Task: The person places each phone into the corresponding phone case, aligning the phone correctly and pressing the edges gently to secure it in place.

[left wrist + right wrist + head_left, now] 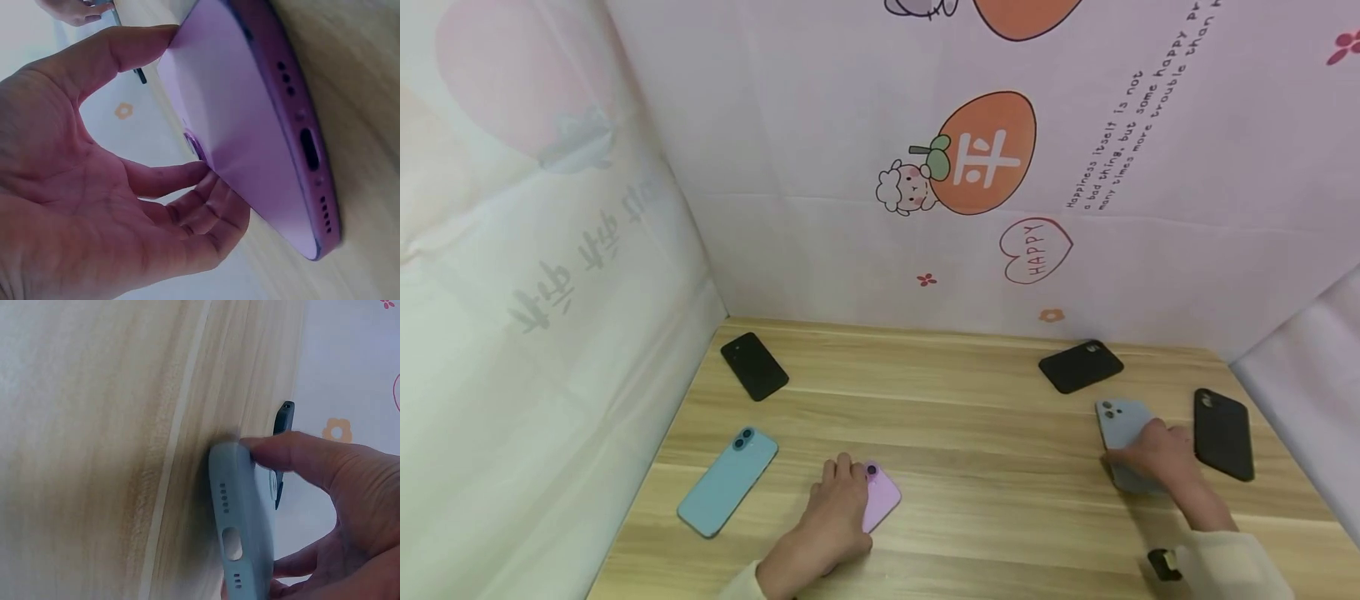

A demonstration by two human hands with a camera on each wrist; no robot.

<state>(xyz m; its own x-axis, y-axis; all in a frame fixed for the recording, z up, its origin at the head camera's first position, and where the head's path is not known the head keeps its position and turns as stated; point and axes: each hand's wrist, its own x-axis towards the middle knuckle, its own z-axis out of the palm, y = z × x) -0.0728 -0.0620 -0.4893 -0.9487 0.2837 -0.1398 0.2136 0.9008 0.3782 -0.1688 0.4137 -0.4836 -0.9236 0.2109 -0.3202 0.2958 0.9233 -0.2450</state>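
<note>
My left hand (833, 518) grips a pink phone (883, 497) at the front middle of the table. In the left wrist view, the thumb is on one edge of the pink phone (234, 106) and the fingers are on the opposite edge; its charging port end faces the camera. Over at the right, my right hand (1167, 457) holds a pale blue-grey phone case (1122, 423) by its sides. The right wrist view shows this case (250, 494) from its bottom end, with an open port cutout. Part of the right fingers is hidden behind it.
A light blue phone (730, 482) lies at the left, with a black phone (755, 367) behind it. One black phone case (1078, 368) lies at the back right, another black case (1222, 435) near the right edge. Printed cloth (820, 250) walls the wooden table (970, 433).
</note>
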